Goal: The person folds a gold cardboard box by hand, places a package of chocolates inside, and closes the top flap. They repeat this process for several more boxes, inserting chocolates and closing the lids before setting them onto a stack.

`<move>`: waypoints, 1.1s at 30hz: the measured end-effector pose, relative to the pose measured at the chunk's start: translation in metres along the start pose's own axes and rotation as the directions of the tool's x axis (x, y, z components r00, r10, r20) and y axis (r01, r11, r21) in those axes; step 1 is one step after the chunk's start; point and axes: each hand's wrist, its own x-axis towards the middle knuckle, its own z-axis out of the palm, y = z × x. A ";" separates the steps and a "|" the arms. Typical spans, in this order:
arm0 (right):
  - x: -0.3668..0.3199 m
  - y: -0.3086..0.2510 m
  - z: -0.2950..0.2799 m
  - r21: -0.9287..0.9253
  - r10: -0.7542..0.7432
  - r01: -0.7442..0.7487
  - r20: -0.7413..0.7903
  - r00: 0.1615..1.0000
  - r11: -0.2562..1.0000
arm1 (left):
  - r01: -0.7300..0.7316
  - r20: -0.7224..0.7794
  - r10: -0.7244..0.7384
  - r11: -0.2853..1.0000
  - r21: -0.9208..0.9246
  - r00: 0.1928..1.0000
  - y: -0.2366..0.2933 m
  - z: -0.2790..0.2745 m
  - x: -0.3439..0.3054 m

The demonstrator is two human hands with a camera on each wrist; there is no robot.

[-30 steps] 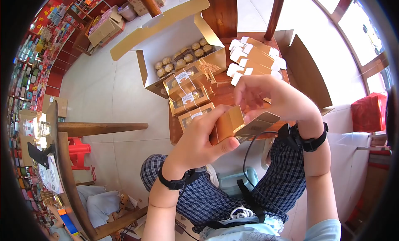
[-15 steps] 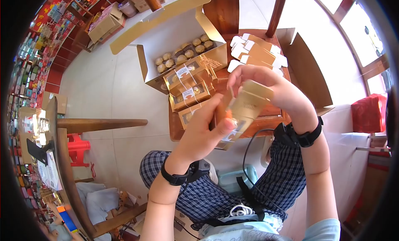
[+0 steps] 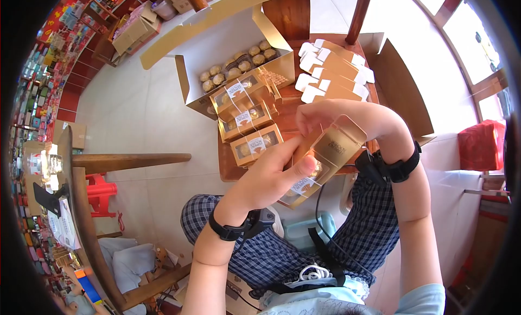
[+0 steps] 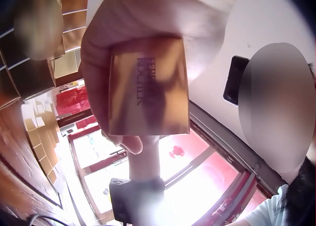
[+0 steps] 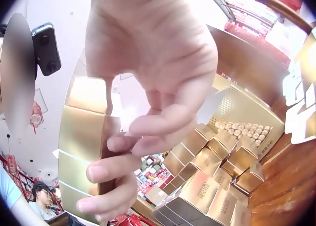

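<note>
My left hand (image 3: 266, 176) grips a small gold chocolate box (image 3: 334, 149) with a clear window and a white label, its thumb over the near side. At the box's right end a flap (image 3: 351, 129) stands raised. The right hand (image 3: 342, 113) curls over that end, its fingertips at the box's side in the right wrist view; its thumb is hidden. Lettering shows on the end panel (image 4: 148, 88) in the left wrist view. Nearby, several similar gold boxes (image 3: 256, 145) stand in a row.
Behind the row stands a large open gold carton (image 3: 217, 49) with foil-wrapped round chocolates (image 3: 234, 72). Flattened gold boxes (image 3: 339, 71) with white tabs lie on the wooden tabletop (image 3: 290, 111). A brown cardboard box (image 3: 404, 92) is on the right, and a black cable (image 3: 319, 206) hangs over the lap.
The box has turned in my left hand, bringing its window and label into view, and its end flap now stands up at the right. The right hand has stayed close to that end.
</note>
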 end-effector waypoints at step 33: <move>0.016 -0.030 0.045 0.823 -0.123 0.205 -0.164 0.979 0.530 | 0.117 0.188 0.043 0.641 -0.759 0.981 -0.011 0.013 -0.008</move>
